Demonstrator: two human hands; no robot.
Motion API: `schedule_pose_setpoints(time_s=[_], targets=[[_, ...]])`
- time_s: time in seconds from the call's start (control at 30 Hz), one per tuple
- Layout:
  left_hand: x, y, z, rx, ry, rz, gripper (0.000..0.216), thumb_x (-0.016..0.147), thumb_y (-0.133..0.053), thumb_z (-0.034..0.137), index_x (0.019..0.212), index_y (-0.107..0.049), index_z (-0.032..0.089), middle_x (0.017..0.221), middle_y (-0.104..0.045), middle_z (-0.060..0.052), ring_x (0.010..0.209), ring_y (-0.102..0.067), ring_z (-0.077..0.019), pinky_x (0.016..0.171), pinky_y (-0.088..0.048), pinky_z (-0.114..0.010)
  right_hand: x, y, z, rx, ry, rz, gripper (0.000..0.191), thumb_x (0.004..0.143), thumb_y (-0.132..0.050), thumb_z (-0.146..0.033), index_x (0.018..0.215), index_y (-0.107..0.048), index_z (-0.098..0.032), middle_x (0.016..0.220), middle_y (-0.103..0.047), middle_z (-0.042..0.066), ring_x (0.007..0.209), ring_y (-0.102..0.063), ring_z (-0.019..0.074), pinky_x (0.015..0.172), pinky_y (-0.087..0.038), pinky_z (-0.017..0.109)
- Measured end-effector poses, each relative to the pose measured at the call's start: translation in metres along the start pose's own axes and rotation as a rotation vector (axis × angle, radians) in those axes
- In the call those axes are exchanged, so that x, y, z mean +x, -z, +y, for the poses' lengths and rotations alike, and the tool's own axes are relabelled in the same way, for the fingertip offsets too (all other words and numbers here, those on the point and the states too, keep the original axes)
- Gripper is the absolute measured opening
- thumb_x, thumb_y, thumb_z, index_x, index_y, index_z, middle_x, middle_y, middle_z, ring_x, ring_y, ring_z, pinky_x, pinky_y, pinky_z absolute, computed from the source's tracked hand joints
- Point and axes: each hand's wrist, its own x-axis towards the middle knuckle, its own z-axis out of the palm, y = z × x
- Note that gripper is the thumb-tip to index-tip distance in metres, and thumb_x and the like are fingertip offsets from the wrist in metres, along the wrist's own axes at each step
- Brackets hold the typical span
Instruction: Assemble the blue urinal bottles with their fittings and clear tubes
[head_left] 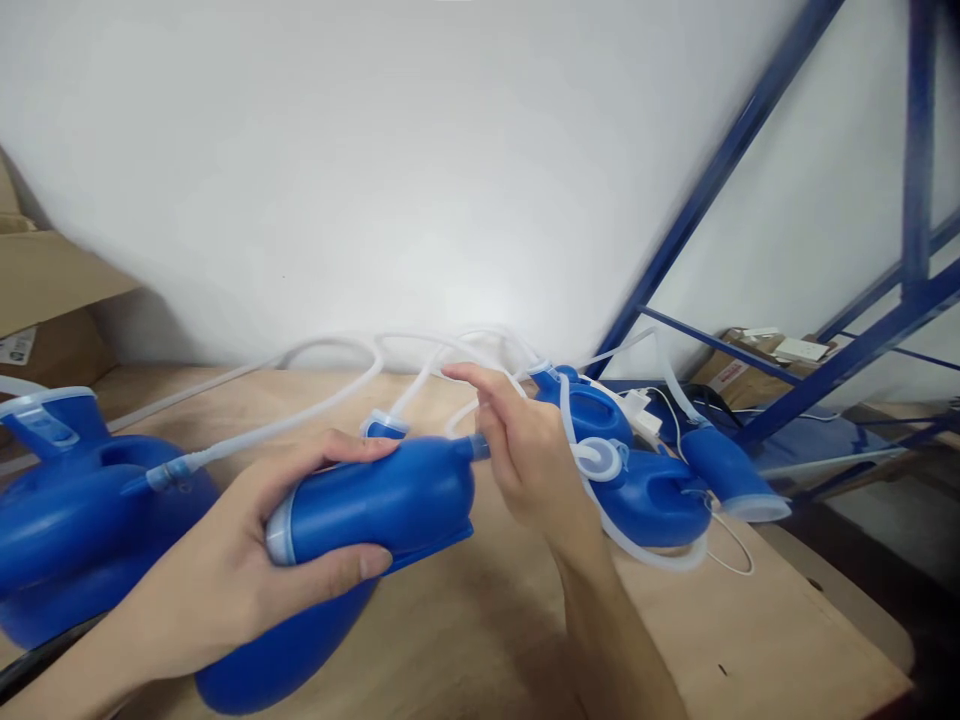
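In the head view, a blue cup (382,500) is being clasped by the left hand (240,560) over the bench (750,630), short of its back edge; the cup's nozzle (478,447) is being met by the right hand (525,455), whose grip cannot be told.

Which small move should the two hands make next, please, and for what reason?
Perhaps the right hand should pinch the narrow tip firmly: it is right at that end, while the left hand grips the blue cylinder, probably steadying it.
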Motion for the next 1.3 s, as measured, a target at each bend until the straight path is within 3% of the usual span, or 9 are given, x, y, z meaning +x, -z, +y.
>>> schedule_pose_setpoints(time_s=[0.13, 0.27, 0.4, 0.57, 0.77, 1.0, 1.17, 1.3], targets=[[-0.005, -0.005, 0.003, 0.091, -0.099, 0.046, 0.051, 0.085, -0.081, 0.052, 0.131, -0.066, 0.039, 0.125, -0.080, 0.001, 0.105, -0.081, -0.0270, 0.091, -0.068, -0.034, -0.002, -0.002, 0.000, -0.029, 0.069, -0.018, 0.052, 0.099, -0.034, -0.009, 0.138, -0.064, -0.024, 0.070, -0.067, -0.003, 0.060, -0.058, 0.0146, 0.063, -0.042, 0.029], [-0.009, -0.009, 0.001, 0.142, -0.223, 0.050, 0.051, 0.093, -0.072, 0.038, 0.143, -0.061, 0.042, 0.144, -0.071, 0.001, 0.123, -0.074, -0.0276, 0.105, -0.063, -0.038, -0.004, -0.001, -0.003, 0.027, 0.114, -0.013, 0.048, 0.098, -0.037, -0.007, 0.131, -0.067, -0.023, 0.085, -0.077, 0.000, 0.066, -0.066, 0.0141, 0.066, -0.046, 0.028], [-0.009, -0.005, -0.001, 0.263, -0.385, 0.074, 0.050, 0.100, -0.063, 0.028, 0.148, -0.059, 0.045, 0.157, -0.060, 0.003, 0.128, -0.071, -0.0258, 0.110, -0.060, -0.038, -0.005, 0.002, -0.006, 0.038, 0.081, -0.031, 0.042, 0.101, -0.039, -0.010, 0.127, -0.068, -0.024, 0.105, -0.081, 0.003, 0.076, -0.071, 0.0158, 0.070, -0.048, 0.029], [-0.006, 0.004, -0.002, 0.574, -0.639, 0.077, 0.049, 0.099, -0.055, 0.006, 0.133, -0.071, 0.036, 0.154, -0.063, 0.002, 0.142, -0.058, -0.0287, 0.121, -0.048, -0.047, -0.001, 0.003, -0.002, 0.067, 0.022, -0.182, 0.050, 0.102, -0.036, -0.011, 0.144, -0.062, -0.023, 0.089, -0.077, 0.000, 0.058, -0.058, 0.0137, 0.064, -0.044, 0.028], [-0.002, 0.006, -0.003, 0.689, -0.828, 0.067, 0.050, 0.089, -0.058, -0.005, 0.120, -0.075, 0.030, 0.146, -0.068, 0.004, 0.148, -0.051, -0.0313, 0.129, -0.037, -0.055, 0.002, 0.003, 0.000, 0.157, -0.030, -0.328, 0.064, 0.104, -0.038, -0.014, 0.166, -0.039, -0.029, 0.094, -0.077, 0.001, 0.076, -0.068, 0.0192, 0.085, -0.055, 0.032], [-0.004, 0.007, -0.003, 0.708, -0.837, 0.056, 0.053, 0.087, -0.056, -0.007, 0.119, -0.076, 0.029, 0.149, -0.067, 0.004, 0.148, -0.051, -0.0331, 0.130, -0.035, -0.056, 0.001, -0.001, 0.001, 0.215, -0.069, -0.345, 0.061, 0.108, -0.036, -0.020, 0.168, -0.036, -0.030, 0.090, -0.073, 0.002, 0.085, -0.068, 0.0205, 0.090, -0.055, 0.034], [-0.012, 0.000, -0.002, 0.622, -0.644, 0.061, 0.043, 0.097, -0.058, 0.008, 0.133, -0.070, 0.029, 0.150, -0.066, -0.001, 0.136, -0.064, -0.0278, 0.112, -0.057, -0.039, 0.001, -0.008, 0.000, 0.135, -0.103, -0.320, 0.070, 0.102, -0.036, -0.011, 0.170, -0.031, -0.030, 0.067, -0.055, -0.005, 0.064, -0.053, 0.0163, 0.071, -0.045, 0.027], [-0.015, -0.014, 0.008, 0.444, -0.427, 0.112, 0.041, 0.097, -0.066, 0.022, 0.137, -0.066, 0.030, 0.148, -0.068, -0.003, 0.119, -0.076, -0.0216, 0.102, -0.062, -0.028, 0.002, -0.011, 0.001, 0.093, -0.115, -0.313, 0.080, 0.095, -0.037, -0.003, 0.169, -0.032, -0.031, 0.062, -0.045, -0.007, 0.059, -0.045, 0.0141, 0.066, -0.039, 0.025]])
